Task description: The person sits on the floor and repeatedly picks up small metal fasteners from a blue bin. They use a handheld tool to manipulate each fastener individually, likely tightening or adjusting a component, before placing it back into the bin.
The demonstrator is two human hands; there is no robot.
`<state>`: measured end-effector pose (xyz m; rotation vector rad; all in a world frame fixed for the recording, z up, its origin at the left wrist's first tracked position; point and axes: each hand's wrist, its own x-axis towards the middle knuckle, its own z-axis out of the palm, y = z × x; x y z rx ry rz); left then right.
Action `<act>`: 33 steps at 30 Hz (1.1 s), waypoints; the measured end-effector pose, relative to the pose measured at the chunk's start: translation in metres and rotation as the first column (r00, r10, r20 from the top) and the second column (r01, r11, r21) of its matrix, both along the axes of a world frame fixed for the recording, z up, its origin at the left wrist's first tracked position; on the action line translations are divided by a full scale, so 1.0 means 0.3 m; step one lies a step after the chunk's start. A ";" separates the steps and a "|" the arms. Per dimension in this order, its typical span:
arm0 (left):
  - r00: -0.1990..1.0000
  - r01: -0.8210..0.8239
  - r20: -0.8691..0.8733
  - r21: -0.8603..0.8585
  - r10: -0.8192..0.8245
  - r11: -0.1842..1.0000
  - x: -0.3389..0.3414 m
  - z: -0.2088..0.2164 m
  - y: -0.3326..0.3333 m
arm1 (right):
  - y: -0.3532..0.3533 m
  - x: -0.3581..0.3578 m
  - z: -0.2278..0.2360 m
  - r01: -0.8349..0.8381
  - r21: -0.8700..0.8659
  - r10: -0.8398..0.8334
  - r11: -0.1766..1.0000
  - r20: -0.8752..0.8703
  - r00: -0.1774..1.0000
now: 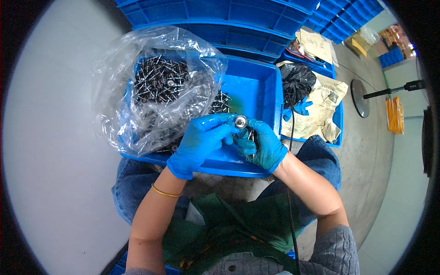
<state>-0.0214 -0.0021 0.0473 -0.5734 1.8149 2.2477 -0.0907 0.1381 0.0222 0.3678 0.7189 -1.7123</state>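
Note:
Both gloved hands meet above the front of a blue plastic bin (pixel 275 91). A small part with a round, shiny metal head and dark centre (pixel 240 121) sits between their fingertips, head facing up. My left hand (pixel 201 140), in a blue glove, has its fingers closed at the left side of this part. My right hand (pixel 265 145), its glove stained darker, closes round the part from the right. Thin metal pins (pixel 252 136) show among the right hand's curled fingers. Left of the hands, a clear plastic bag (pixel 123 110) lies open, holding many dark metal pin-like parts (pixel 160 80).
More loose parts (pixel 221 103) lie in the bin beside the bag. Stacked blue crates (pixel 215 16) stand behind it. To the right, another blue crate (pixel 338 123) carries brown paper (pixel 321 103) and a black plastic bag (pixel 298 82). A black cable (pixel 292 201) hangs beside my right forearm.

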 end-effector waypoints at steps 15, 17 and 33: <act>0.973 -0.045 -0.226 0.016 0.047 0.999 0.008 -0.047 0.031 | -0.002 0.006 0.010 0.106 0.007 -0.106 0.994 0.076 0.991; 0.967 -0.080 -0.241 -0.003 0.077 0.997 0.007 -0.053 0.044 | 0.000 0.009 -0.010 0.104 -0.013 -0.103 0.995 0.062 0.993; 0.988 -0.139 -0.060 0.013 0.139 0.990 0.012 -0.019 0.036 | -0.004 0.006 -0.002 0.013 -0.007 -0.013 1.000 -0.006 1.000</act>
